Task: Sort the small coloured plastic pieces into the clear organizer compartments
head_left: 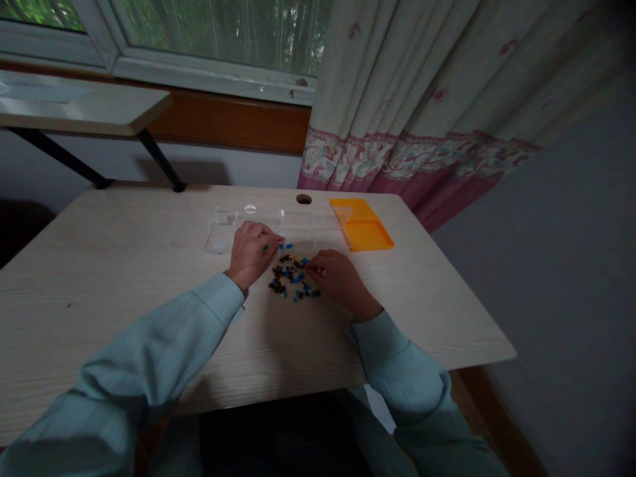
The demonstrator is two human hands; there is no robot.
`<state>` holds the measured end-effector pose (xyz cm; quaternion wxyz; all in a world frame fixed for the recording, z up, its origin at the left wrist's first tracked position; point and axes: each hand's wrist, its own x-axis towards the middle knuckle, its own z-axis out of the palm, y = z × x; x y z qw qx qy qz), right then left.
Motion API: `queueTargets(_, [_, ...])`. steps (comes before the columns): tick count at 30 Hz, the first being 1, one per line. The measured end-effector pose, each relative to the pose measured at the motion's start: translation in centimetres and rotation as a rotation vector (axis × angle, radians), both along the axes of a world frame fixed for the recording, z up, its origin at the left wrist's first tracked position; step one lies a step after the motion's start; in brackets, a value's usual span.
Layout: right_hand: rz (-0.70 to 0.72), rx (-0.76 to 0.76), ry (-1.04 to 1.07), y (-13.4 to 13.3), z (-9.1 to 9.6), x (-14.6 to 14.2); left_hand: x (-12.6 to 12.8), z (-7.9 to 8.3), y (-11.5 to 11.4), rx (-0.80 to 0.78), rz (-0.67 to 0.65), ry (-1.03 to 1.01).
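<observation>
A loose pile of small building bricks [288,276], mostly dark brown, blue and yellow, lies on the light wooden table. At the pile's right edge is my right hand [338,275], its thumb and fingers pinched together; whatever is between them is too small to name. My left hand [252,253] is at the pile's upper left, fingers closed in a pinch with a tiny pale piece at the tips. A few green and blue bricks [286,246] show beside those fingertips. Behind both hands lies a clear plastic divided box [298,218], partly hidden by my left hand.
An orange tray [368,235] lies to the right of the clear box, partly overlapped by it. Near the table's back edge is a round cable hole [303,199]. A raised shelf [84,106] on black legs stands at the back left. Curtains [397,132] hang behind the table.
</observation>
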<state>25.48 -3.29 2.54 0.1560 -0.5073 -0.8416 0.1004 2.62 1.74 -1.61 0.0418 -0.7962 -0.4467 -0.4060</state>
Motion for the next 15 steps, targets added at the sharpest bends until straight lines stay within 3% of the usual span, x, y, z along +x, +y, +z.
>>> queueTargets(6, [-0.071,0.056,0.123,0.1,-0.2,0.1,0.0,0.0,0.1,0.039,-0.023,0.010])
queueTargets(9, [-0.164,0.059,0.272,0.1,0.0,0.0,0.3,0.3,-0.2,0.042,-0.121,0.009])
queueTargets(15, [-0.229,-0.167,0.596,0.2,-0.1,-0.5,0.9,0.7,-1.3,0.067,-0.309,0.145])
